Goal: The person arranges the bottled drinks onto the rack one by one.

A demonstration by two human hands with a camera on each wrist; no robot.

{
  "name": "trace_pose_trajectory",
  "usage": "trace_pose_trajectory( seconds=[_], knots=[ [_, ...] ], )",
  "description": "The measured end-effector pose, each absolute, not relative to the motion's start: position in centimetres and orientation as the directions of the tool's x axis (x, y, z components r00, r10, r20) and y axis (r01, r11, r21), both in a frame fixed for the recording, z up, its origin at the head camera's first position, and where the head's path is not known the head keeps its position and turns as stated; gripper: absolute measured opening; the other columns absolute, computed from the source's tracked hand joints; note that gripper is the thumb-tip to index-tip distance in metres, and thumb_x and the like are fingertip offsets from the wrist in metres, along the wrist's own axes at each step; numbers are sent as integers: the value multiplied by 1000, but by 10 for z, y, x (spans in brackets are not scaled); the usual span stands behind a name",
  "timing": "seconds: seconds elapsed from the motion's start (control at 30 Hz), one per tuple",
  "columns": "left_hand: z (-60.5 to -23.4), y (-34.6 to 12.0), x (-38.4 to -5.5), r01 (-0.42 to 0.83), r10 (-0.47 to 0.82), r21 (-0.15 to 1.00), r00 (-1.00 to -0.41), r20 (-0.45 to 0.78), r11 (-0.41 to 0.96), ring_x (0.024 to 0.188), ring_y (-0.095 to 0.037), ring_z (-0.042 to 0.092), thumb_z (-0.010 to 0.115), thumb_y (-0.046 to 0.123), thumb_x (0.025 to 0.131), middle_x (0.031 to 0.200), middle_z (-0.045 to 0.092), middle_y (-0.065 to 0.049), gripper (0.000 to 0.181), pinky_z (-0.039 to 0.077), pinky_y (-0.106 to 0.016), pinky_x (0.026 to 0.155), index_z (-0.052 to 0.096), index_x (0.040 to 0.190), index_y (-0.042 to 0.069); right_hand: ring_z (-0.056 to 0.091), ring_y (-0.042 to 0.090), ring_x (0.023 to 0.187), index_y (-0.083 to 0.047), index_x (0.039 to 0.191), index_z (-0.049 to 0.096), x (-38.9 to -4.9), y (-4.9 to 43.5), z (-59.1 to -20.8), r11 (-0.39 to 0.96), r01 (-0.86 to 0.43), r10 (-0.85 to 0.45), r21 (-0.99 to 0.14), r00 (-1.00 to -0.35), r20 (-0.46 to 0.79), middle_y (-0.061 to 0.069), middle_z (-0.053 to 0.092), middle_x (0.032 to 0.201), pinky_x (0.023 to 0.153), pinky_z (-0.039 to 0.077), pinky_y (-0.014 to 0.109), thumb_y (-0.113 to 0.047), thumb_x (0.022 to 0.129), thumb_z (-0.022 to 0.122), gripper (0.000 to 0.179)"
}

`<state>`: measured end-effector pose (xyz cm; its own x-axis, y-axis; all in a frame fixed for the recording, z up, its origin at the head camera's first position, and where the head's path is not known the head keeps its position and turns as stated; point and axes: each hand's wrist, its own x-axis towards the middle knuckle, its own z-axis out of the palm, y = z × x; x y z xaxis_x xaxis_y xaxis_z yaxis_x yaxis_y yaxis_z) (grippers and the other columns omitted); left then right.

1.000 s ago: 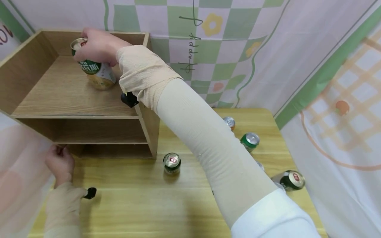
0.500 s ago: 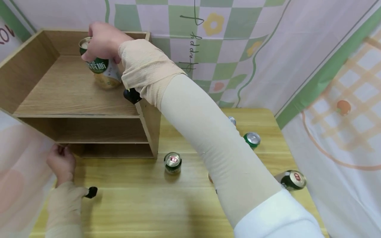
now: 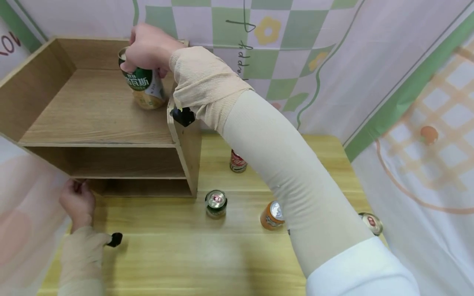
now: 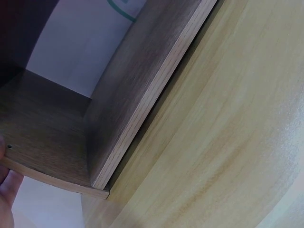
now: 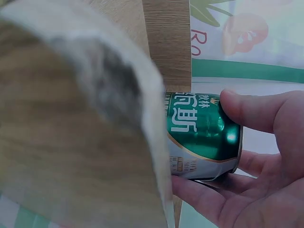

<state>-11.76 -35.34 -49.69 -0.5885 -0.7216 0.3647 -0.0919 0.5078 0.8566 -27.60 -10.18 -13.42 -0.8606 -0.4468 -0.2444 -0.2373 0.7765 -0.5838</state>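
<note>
On the right part of the wooden shelf unit's top board (image 3: pixel 81 111) stands a green, white and gold drink can (image 3: pixel 142 88), slightly tilted in the head view. My right hand (image 3: pixel 152 47) grips it round its upper end from above. The right wrist view has the can (image 5: pixel 204 128) between the thumb and fingers, partly hidden behind the unit's side panel (image 5: pixel 85 142). Low at the unit's left side, my left hand (image 3: pixel 77 201) pinches the front edge of the side panel (image 4: pixel 52 180). Only part of that hand shows in the left wrist view.
On the table (image 3: pixel 166 246), right of the unit, stand a dark green can (image 3: pixel 216 203), an orange can (image 3: pixel 272 216) and a red can (image 3: pixel 238 161). Another can (image 3: pixel 371 224) is at the right edge, partly behind my right sleeve (image 3: pixel 296 176). A patterned curtain (image 3: pixel 296 41) hangs behind.
My right hand has shifted the can rightward along the top board, toward the right side panel. The red and orange cans have come into sight from behind the arm. My left hand stays put.
</note>
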Motion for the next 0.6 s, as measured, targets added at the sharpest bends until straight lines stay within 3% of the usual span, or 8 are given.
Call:
trace_pose_trajectory(
  seconds=[0.07, 0.2, 0.33, 0.47, 0.6],
  knots=[
    [-497, -353, -117, -93, -719, 853, -589, 369, 514, 76, 21, 45, 55, -5, 91, 82, 64, 22, 14, 37, -6, 75, 65, 97, -11, 58, 10, 113, -24, 136, 46, -277, -100, -134, 779, -240, -450, -580, -857, -250, -6, 55, 131, 87, 56, 27, -36, 98, 66, 45],
    [-498, -353, -116, -76, -712, 851, -590, 381, 519, 76, 21, 45, 53, -7, 90, 78, 56, 31, 16, 37, -6, 74, 65, 98, -12, 58, 11, 114, -21, 134, 46, -278, -97, -132, 782, -231, -452, -579, -850, -272, -6, 56, 130, 89, 56, 30, -33, 97, 66, 43],
    [-497, -353, -117, -69, -707, 848, -590, 390, 526, 76, 22, 45, 53, -6, 90, 78, 56, 32, 16, 36, -5, 74, 66, 98, -12, 59, 13, 114, -18, 133, 49, -279, -97, -130, 797, -234, -449, -557, -846, -287, -5, 58, 130, 89, 57, 32, -33, 98, 64, 41],
    [-497, -354, -118, -62, -701, 850, -599, 388, 523, 76, 22, 45, 52, -7, 90, 75, 47, 43, 18, 36, -5, 75, 66, 100, -14, 60, 13, 113, -17, 132, 52, -279, -97, -128, 813, -237, -445, -532, -842, -304, -5, 60, 129, 88, 58, 33, -33, 99, 63, 38],
    [-499, -354, -118, -58, -701, 855, -602, 382, 516, 77, 22, 45, 50, -7, 89, 74, 45, 47, 20, 37, -4, 76, 65, 100, -15, 59, 14, 114, -18, 134, 50, -279, -97, -126, 821, -231, -445, -522, -831, -333, -5, 59, 130, 89, 57, 32, -31, 100, 62, 39]
  ],
)
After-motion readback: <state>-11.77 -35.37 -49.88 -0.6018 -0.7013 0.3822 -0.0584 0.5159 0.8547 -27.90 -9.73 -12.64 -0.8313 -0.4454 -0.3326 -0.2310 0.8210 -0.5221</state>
